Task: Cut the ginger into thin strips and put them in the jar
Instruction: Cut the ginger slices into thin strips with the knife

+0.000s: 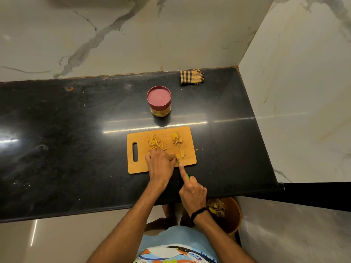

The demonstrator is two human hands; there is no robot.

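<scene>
1. The left hand (160, 162) is resting on the near part of the cutting board (190, 162). Its fingers (171, 155) are curling down beside the blade, apparently pinning a ginger piece (177, 156) that they mostly hide.
2. The right hand (192, 190) is gripping the knife (187, 176) by its green handle. Its forefinger is stretching forward along the back of the blade.
3. The blade is pointing away from the person, across the board's long axis, which is running left to right. The uncut ginger is lying just to the right of the blade.
4. The jar (159, 103) is standing on the worktop (76, 130) straight beyond the board, apart from it, with its maroon lid on. The left hand is sitting nearer to it, so the lid is looking like that hand's job once the cutting is done.
5. Counting: one jar, one board, one knife and one checked cloth (191, 76) by the back wall.
6. The loose ginger is lying in three groups: a heap of strips (155, 144) just beyond the left hand, a heap of slices (177, 139), and a few more slices (182, 153) by the blade. Single pieces are too small to count.
</scene>
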